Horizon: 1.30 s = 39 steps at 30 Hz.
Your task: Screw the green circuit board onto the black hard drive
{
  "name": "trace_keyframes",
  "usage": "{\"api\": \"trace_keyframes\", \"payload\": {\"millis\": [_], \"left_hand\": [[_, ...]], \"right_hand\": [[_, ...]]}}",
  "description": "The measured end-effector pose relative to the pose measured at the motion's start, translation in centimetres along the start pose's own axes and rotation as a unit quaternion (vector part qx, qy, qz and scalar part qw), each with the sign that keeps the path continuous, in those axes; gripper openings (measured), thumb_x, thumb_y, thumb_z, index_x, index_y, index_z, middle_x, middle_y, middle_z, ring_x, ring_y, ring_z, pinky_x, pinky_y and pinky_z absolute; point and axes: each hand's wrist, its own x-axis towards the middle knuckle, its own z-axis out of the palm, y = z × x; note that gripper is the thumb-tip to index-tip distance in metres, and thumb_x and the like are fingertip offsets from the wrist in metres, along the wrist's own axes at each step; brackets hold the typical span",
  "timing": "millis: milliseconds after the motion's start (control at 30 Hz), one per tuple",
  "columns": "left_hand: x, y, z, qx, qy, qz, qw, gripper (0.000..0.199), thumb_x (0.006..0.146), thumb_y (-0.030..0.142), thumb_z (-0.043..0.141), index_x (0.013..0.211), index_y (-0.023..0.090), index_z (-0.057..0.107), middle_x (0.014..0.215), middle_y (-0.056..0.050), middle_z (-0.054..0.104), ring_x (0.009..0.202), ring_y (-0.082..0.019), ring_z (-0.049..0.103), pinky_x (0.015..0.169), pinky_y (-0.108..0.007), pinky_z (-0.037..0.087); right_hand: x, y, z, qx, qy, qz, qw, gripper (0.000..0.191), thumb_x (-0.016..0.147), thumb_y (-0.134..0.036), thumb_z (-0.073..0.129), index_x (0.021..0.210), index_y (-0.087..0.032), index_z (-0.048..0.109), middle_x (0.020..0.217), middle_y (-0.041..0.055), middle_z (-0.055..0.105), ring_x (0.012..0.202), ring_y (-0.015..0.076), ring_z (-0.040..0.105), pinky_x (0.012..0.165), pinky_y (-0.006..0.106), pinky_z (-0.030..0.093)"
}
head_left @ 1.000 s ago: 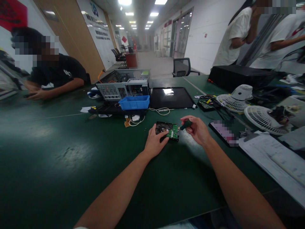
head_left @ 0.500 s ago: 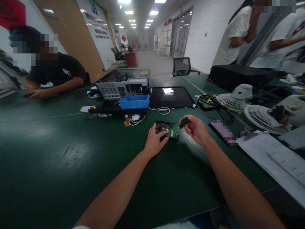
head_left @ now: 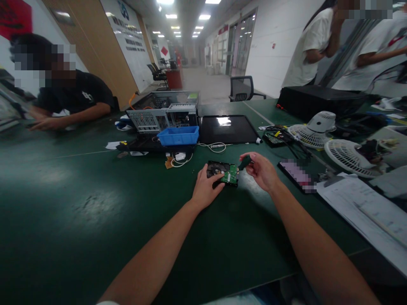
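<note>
A hard drive (head_left: 230, 173) lies on the green table (head_left: 127, 212) with its green circuit board facing up. My left hand (head_left: 206, 186) grips the drive at its left and near side, fingers across its top. My right hand (head_left: 259, 169) is closed around a dark-handled tool (head_left: 244, 162), at the drive's right end. The tool's tip is too small to make out against the board's edge.
Behind the drive are a blue bin (head_left: 178, 136), an open computer case (head_left: 162, 114) and a black panel (head_left: 228, 129). To the right lie a phone (head_left: 295, 176), papers (head_left: 362, 207) and fan parts (head_left: 346, 156). A person (head_left: 73, 97) sits at left; others stand at right.
</note>
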Motion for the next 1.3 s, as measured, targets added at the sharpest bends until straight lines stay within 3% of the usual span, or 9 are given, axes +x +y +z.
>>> {"api": "trace_keyframes", "payload": {"millis": [233, 467, 700, 1100, 1300], "left_hand": [[0.13, -0.14, 0.35, 0.003, 0.014, 0.007, 1.0, 0.039, 0.091, 0.042, 0.071, 0.13, 0.039, 0.07, 0.167, -0.003, 0.021, 0.152, -0.036, 0.024, 0.121, -0.053, 0.032], [0.03, -0.25, 0.37, 0.0, 0.008, 0.007, 1.0, 0.04, 0.092, 0.044, 0.07, 0.131, 0.038, 0.069, 0.167, -0.002, 0.022, 0.153, -0.037, 0.023, 0.12, -0.056, 0.033], [0.07, -0.44, 0.38, -0.006, 0.003, 0.004, 1.0, 0.04, 0.092, 0.046, 0.068, 0.133, 0.041, 0.068, 0.169, -0.003, 0.018, 0.153, -0.04, 0.022, 0.118, -0.059, 0.034], [0.03, -0.23, 0.16, -0.012, 0.009, 0.015, 1.0, 0.039, 0.093, 0.045, 0.069, 0.131, 0.038, 0.07, 0.168, -0.003, 0.022, 0.153, -0.037, 0.022, 0.12, -0.057, 0.032], [-0.01, -0.07, 0.06, -0.009, 0.011, 0.01, 1.0, 0.038, 0.092, 0.044, 0.069, 0.13, 0.038, 0.07, 0.168, -0.003, 0.021, 0.153, -0.037, 0.022, 0.12, -0.056, 0.032]], "right_hand": [[0.11, 0.2, -0.28, 0.011, 0.001, -0.007, 1.0, 0.024, 0.088, -0.041, 0.067, 0.094, -0.02, 0.076, 0.096, 0.0058, 0.071, 0.06, 0.0101, 0.044, 0.047, 0.024, 0.028], [-0.03, 0.16, 0.08, 0.034, -0.02, 0.001, 0.999, 0.016, 0.089, -0.038, 0.067, 0.089, -0.022, 0.068, 0.095, 0.0056, 0.074, 0.054, 0.009, 0.042, 0.046, 0.024, 0.027], [-0.24, 0.2, 0.32, -0.006, -0.016, 0.007, 1.0, 0.027, 0.088, -0.041, 0.068, 0.105, -0.022, 0.073, 0.093, 0.0062, 0.073, 0.053, 0.0087, 0.042, 0.046, 0.024, 0.024], [0.21, 0.22, -0.39, -0.022, 0.001, -0.003, 1.0, 0.022, 0.086, -0.039, 0.066, 0.093, -0.02, 0.073, 0.091, 0.0053, 0.071, 0.054, 0.009, 0.04, 0.045, 0.025, 0.02], [0.15, 0.17, -0.41, -0.029, 0.004, -0.015, 0.999, 0.018, 0.085, -0.037, 0.069, 0.085, -0.019, 0.07, 0.096, 0.0065, 0.072, 0.06, 0.0102, 0.046, 0.048, 0.025, 0.028]]}}
